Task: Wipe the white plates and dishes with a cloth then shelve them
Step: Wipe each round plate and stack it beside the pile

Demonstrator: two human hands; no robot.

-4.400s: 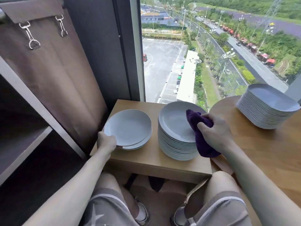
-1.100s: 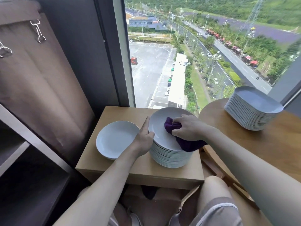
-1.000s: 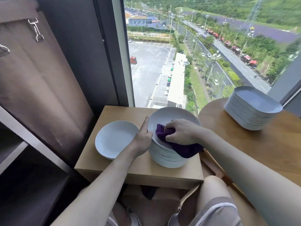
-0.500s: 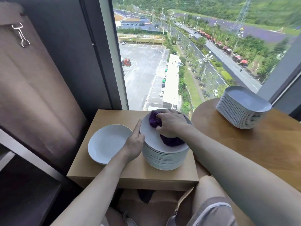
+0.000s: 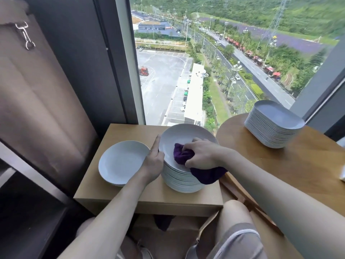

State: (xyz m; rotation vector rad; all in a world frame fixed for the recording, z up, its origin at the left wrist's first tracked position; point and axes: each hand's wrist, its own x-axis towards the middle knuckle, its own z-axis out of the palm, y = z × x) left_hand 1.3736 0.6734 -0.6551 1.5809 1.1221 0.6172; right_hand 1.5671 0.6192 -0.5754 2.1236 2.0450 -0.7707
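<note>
our right hand clutches the purple cloth on the top plate of the round plate stack. our left hand grips that plate's left rim.

Window corner, daylit, high above ground.
A tall window in a dark frame overlooks a car park and a tree-lined road. A brown curtain hangs at left with a metal clip near its top. Below it is a dark shelf unit. A low square wooden table stands against the glass, with a round wooden table just beside it on the right.
</note>
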